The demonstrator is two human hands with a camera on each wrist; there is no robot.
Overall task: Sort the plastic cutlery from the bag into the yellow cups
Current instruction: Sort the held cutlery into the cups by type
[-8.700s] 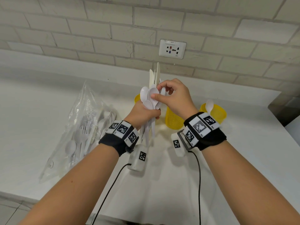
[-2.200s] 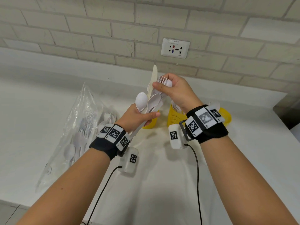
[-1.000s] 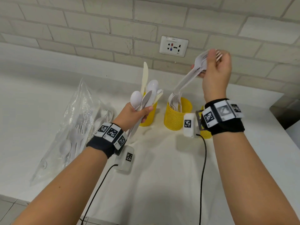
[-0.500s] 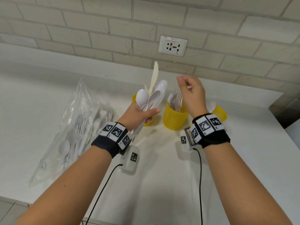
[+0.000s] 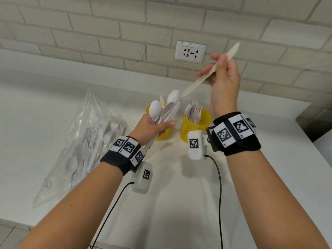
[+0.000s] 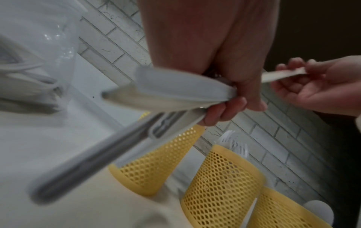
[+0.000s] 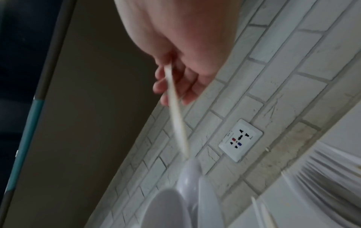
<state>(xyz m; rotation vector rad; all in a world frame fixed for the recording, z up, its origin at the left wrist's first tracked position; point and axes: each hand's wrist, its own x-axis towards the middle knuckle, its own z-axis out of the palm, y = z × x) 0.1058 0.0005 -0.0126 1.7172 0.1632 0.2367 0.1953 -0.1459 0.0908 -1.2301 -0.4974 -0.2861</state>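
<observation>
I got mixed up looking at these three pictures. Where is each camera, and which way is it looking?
Head: on the person's head, looking forward and down at the counter; shows both forearms, the left hand gripping spoons, the right hand holding a knife.
Left wrist: on the left wrist, looking along the fingers to the yellow cups.
Right wrist: on the right wrist, looking along the hand to the wall socket.
Shared: head and left wrist both show the fork cup.
</observation>
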